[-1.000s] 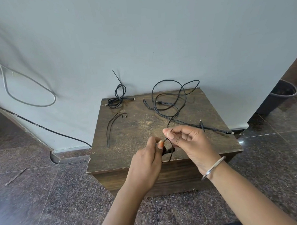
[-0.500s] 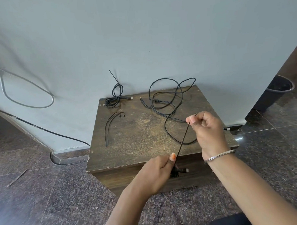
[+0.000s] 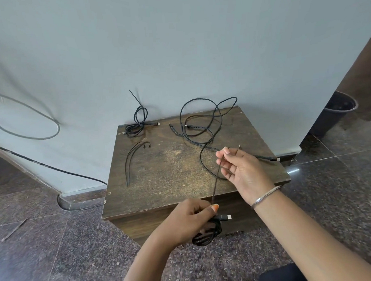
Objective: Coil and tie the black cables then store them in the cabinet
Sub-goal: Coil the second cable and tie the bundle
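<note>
left hand (image 3: 191, 219) grip: holds a small coil of the black cable (image 3: 207, 236) in front of the wooden cabinet (image 3: 160, 172) | right hand (image 3: 242, 172) grip: pinches the same cable above the top, pulled straight between both hands | tied cable (image 3: 137, 125) and loose cable (image 3: 200, 123) lie at the back near the wall

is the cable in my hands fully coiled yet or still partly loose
Partly loose. The left hand grips a small coil, but a straight stretch runs up to the right hand.
</note>
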The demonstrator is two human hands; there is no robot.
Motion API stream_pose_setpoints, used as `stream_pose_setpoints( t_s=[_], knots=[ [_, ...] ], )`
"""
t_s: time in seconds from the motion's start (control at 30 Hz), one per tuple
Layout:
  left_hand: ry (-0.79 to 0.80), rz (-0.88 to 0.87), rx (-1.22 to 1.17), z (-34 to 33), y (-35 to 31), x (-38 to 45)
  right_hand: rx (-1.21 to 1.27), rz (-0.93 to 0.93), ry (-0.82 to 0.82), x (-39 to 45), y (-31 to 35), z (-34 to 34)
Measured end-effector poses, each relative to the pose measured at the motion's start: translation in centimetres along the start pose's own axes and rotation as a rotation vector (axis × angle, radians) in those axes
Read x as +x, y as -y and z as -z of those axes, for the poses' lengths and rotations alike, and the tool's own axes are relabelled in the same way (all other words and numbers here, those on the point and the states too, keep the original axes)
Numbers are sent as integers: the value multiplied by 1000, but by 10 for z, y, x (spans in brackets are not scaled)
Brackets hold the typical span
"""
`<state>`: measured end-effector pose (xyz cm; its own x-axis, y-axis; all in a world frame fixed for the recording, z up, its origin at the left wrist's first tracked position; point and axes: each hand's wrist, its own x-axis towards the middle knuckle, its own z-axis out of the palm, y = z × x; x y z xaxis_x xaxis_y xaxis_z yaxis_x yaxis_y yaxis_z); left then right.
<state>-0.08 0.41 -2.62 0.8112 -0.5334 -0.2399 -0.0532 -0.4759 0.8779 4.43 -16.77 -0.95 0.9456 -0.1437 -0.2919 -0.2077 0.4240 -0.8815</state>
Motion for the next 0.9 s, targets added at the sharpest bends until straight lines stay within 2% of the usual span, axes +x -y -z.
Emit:
stream_pose_setpoints(
  t_s=[0.07,0.17,0.27,0.4,0.6,0.7,0.9],
  knots=[
    [-69,20,-12,3,1,2,57,-36,75,-2,-1,-1],
    [-207,48,-168,6,-1,9,54,-87,133,-6,-5,-3],
    [-343,91,-389,9,0,12,-153,-56,207,-13,-11,-7],
    [-420,121,-478,15,5,10,-521,38,300,-21,-18,-15],
    [-458,135,-375,19,9,10,-669,156,298,-24,-27,-22],
    [-430,123,-265,18,8,10,-828,284,276,-23,-27,-22],
    [-345,52,-271,17,2,10,-874,400,144,-17,-26,-15]
  ],
)
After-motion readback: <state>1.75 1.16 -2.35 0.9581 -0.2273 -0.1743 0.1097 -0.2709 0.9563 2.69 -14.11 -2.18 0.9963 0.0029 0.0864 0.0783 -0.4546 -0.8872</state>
